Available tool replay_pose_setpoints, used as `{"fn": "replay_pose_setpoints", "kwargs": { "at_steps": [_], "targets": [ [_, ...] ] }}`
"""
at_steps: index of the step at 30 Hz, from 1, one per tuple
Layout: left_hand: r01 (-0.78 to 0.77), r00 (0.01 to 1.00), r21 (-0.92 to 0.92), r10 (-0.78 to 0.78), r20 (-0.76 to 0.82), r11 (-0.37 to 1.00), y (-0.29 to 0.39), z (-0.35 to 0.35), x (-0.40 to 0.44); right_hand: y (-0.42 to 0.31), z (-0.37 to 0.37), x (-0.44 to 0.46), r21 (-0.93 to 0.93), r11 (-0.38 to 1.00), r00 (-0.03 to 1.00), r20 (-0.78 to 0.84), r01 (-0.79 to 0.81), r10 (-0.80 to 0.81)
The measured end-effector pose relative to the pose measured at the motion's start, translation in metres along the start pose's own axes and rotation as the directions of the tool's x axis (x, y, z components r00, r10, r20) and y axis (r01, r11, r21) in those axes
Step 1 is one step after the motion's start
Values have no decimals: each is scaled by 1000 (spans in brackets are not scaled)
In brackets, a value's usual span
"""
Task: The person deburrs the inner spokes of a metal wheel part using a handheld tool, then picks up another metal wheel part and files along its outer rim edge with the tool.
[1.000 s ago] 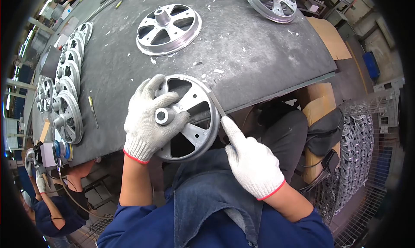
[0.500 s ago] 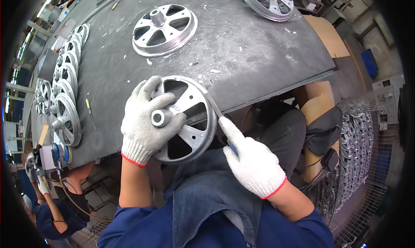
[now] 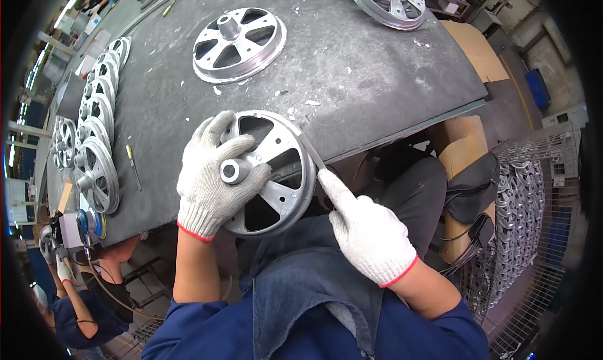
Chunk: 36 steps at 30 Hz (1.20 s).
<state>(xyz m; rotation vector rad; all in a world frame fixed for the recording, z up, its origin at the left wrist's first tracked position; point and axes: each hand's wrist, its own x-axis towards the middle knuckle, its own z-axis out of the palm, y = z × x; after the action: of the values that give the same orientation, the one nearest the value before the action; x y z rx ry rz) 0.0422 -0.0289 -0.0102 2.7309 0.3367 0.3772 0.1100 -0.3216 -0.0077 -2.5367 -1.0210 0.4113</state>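
Note:
A spoked cast-metal wheel (image 3: 271, 147) is tilted at the table's front edge, above my lap. My left hand (image 3: 217, 178), in a white knitted glove, grips it with fingers wrapped about the raised hub. My right hand (image 3: 372, 239), gloved too, is closed round a flat file (image 3: 311, 151), its index finger stretched along the tool. The grey blade lies against the wheel's right rim. The file's handle is hidden inside my right hand.
Another wheel (image 3: 254, 51) lies farther back on the dark table (image 3: 352, 102), among pale metal flakes. A row of wheels (image 3: 97, 109) leans at the left, near a yellow-handled screwdriver (image 3: 133, 166). A wire basket (image 3: 518, 225) of metal parts stands right. A co-worker (image 3: 85, 310) is at lower left.
My right hand has turned slightly, and the blue handle that showed beneath it is now covered. The wheel and my left hand have hardly moved.

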Motion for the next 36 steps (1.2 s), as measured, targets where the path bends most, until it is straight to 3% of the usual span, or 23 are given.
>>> {"fn": "replay_pose_setpoints", "kwargs": {
  "at_steps": [3,5,6,7,8,9,10,12,16,17,19,23,25,26,28,31,36],
  "targets": [
    [-1,1000,5,1,7,1000,-1,0,0,6,-2,1,19,1000,999,54,-3,2],
    [-7,1000,0,7,1,1000,-1,0,0,20,-2,8,248,967,994,78,52,-74],
    [-7,1000,0,7,0,1000,0,0,0,20,-11,14,248,967,994,78,53,-74],
    [-4,1000,-6,4,5,1000,0,-1,0,17,-26,19,526,839,966,258,-139,-2],
    [-2,1000,-12,2,9,1000,1,-1,0,17,-35,23,709,612,898,441,-352,6],
    [-2,1000,-11,2,7,1000,0,0,0,22,-31,26,785,477,884,467,-395,-35],
    [-8,1000,-11,8,-4,1000,-1,2,0,29,-23,26,785,477,884,466,-394,-36],
    [-13,1000,-8,12,-21,1000,-1,1,0,44,-5,28,829,70,821,560,-555,-109],
    [2,1000,5,-2,10,1000,1,0,-1,44,11,26,820,-131,829,541,-557,-139],
    [-2,1000,16,1,8,1000,1,1,-1,45,10,26,820,-133,830,540,-556,-139],
    [-5,1000,-2,5,5,1000,2,0,-1,47,6,27,840,-10,836,539,-542,-102],
    [-13,1000,-3,13,2,1000,1,1,0,39,9,26,848,-15,845,528,-531,-85],
    [-15,1000,-9,15,-7,1000,0,1,-1,48,12,25,812,-155,824,535,-563,-188],
    [-19,1000,-17,19,-14,1000,0,2,-1,47,10,26,811,-154,823,536,-564,-190],
    [-13,1000,-16,13,-9,1000,0,2,-1,44,1,28,825,23,818,563,-565,-113],
    [-15,1000,-1,15,-7,1000,-1,3,-1,32,-3,30,830,117,830,554,-545,-69],
    [1,1000,-12,-1,-23,1000,2,2,-3,31,-7,27,830,130,829,554,-542,-80]
  ]
}}
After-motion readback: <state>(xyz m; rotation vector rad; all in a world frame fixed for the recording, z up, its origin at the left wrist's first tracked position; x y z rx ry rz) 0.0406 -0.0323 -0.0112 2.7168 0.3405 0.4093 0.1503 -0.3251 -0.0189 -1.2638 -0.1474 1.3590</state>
